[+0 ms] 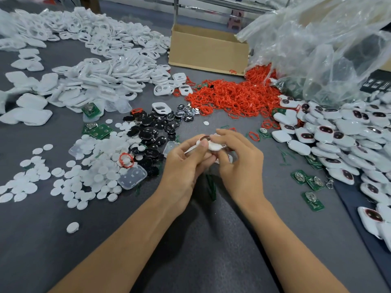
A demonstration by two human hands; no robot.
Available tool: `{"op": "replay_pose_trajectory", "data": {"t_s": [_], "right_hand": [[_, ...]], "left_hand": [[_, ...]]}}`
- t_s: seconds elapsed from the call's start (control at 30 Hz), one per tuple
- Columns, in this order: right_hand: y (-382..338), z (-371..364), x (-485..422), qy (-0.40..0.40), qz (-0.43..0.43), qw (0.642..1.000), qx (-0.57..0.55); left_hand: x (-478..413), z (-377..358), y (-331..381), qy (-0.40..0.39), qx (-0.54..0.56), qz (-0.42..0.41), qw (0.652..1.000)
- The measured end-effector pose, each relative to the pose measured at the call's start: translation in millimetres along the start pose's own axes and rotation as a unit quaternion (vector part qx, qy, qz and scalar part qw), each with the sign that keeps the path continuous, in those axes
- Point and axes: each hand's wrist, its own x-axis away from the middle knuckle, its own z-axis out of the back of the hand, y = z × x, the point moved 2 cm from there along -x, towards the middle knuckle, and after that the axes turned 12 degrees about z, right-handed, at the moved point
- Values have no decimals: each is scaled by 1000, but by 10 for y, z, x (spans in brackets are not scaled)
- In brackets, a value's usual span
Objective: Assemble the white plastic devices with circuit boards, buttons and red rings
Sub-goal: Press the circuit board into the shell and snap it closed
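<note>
1. Just above the grey table [211, 240], at the middle of the view, both hands hold one white device [212, 145] between them, probably lifted so the parts can be pressed together
2. The left hand [186, 163] curls round its near-left edge with the thumb pressing on top; the right hand [239, 161] bends its fingers over the far-right side and grips it
3. Supplies lie within reach, which seems deliberate: black buttons [152, 132] and white discs [84, 178] to the left, red rings [232, 96] heaped ahead, circuit boards [313, 182] to the right, empty white shells [101, 81] far left
4. Finished devices [330, 134] pile up on the right, apart from the loose parts
5. The held device is a small rounded white casing; a dark edge with a trace of red shows at its top, the rest hidden by fingers
</note>
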Motion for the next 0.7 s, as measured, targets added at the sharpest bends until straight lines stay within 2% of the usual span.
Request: {"op": "replay_pose_trajectory", "data": {"t_s": [0.13, 0.3, 0.43, 0.53, 0.63, 0.7], "right_hand": [[-26, -31, 17, -26, 18, 999, -12], [12, -26, 0, -26, -129, 981, -140], [49, 1, -13, -30, -193, 954, -225], [81, -6, -7, -25, -237, 925, -296], [85, -27, 11, -32, -297, 865, -403], [86, -24, 17, -47, -312, 850, -422]], "left_hand": [[-18, 52, 50, 23, -40, -38, 998], [-16, 73, 81, 32, -99, -63, 993], [2, 55, 74, 18, -135, -74, 988], [24, 47, 80, 17, -183, -95, 978], [44, 52, 77, 16, -233, -106, 967], [48, 54, 66, 13, -250, -104, 963]]}}
